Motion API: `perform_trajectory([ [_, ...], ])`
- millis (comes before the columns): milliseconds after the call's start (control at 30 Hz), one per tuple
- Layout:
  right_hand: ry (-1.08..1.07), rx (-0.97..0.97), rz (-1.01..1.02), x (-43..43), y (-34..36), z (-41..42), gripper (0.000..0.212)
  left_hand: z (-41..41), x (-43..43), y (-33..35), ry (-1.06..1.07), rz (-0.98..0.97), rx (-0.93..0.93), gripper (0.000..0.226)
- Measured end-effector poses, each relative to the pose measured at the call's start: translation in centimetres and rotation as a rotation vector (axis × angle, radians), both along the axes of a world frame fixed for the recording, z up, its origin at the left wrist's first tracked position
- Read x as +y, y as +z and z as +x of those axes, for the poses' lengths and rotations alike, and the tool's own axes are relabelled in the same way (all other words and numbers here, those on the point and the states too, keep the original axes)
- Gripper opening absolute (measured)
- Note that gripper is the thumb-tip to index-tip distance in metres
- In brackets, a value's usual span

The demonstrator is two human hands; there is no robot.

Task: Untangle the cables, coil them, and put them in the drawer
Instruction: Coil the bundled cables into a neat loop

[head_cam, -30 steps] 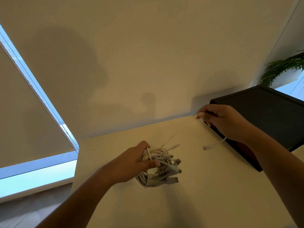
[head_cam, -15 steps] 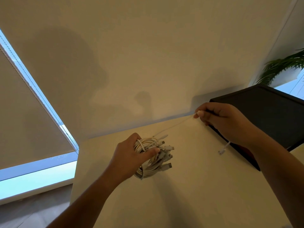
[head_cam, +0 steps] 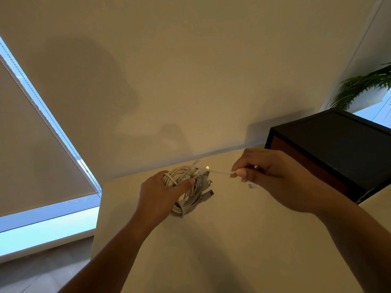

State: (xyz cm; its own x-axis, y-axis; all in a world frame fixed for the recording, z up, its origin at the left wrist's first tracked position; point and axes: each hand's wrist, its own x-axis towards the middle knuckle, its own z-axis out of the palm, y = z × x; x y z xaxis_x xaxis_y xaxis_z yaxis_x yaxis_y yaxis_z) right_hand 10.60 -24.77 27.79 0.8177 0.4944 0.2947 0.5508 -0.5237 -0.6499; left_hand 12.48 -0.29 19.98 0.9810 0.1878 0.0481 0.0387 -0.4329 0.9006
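Observation:
A coiled bundle of white cables (head_cam: pixel 190 187) with several plugs sticking out on its right side is held above the pale table (head_cam: pixel 222 250). My left hand (head_cam: pixel 160 195) grips the bundle, thumb across the front. My right hand (head_cam: pixel 268 176) pinches one thin white cable (head_cam: pixel 220 171) that runs taut from the bundle to my fingertips. That cable's loose end with a small plug (head_cam: pixel 250 185) hangs below my right hand. A dark drawer box (head_cam: pixel 338 149) with a brown front stands at the right, just behind my right hand.
The table's left edge (head_cam: pixel 99 208) drops to the floor beside a window with a roller blind (head_cam: pixel 31 155). A plain wall rises behind the table. A green plant (head_cam: pixel 364 85) shows at the far right.
My right hand has moved left toward the bundle, shortening the stretch of cable between the hands. My left hand has lifted the bundle up and slightly away.

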Motion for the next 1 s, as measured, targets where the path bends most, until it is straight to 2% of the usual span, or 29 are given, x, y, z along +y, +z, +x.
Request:
perform_trajectory([
  [100, -0.014, 0.068, 0.027, 0.3, -1.0, -0.2, 0.013, 0.2, 0.0, 0.2, 0.037, -0.137, 0.018, 0.026],
  [233, -0.084, 0.149, 0.015, 1.2, -4.0, -0.4, 0.015, 0.3, -0.4, 0.6, 0.057, -0.47, 0.063, 0.025],
  [367, -0.149, 0.207, -0.063, 2.9, -7.2, -1.0, 0.017, 0.1, -1.3, 0.8, 0.042, -0.703, 0.144, 0.017],
  [467, -0.165, 0.175, -0.108, 4.1, -8.3, -1.7, 0.017, 0.2, -2.0, 0.6, 0.078, -0.749, 0.152, 0.015],
  [600, -0.085, 0.11, -0.205, 5.4, -8.3, -2.3, 0.017, 0.2, -2.6, 0.1, 0.135, -0.796, 0.167, 0.016],
  [767, -0.055, 0.115, -0.207, 5.4, -8.3, -2.0, 0.017, 0.3, -3.0, 0.0, 0.172, -0.834, 0.159, 0.031],
  [900, -0.06, 0.177, -0.063, 4.6, -7.9, -0.8, 0.029, 0.3, -2.9, 0.3, 0.146, -0.856, 0.139, 0.02],
  [1000, -0.195, 0.477, 0.378, 5.0, -7.3, -0.1, 0.05, 0.2, -3.4, 0.3, 0.106, -0.851, 0.129, 0.016],
])
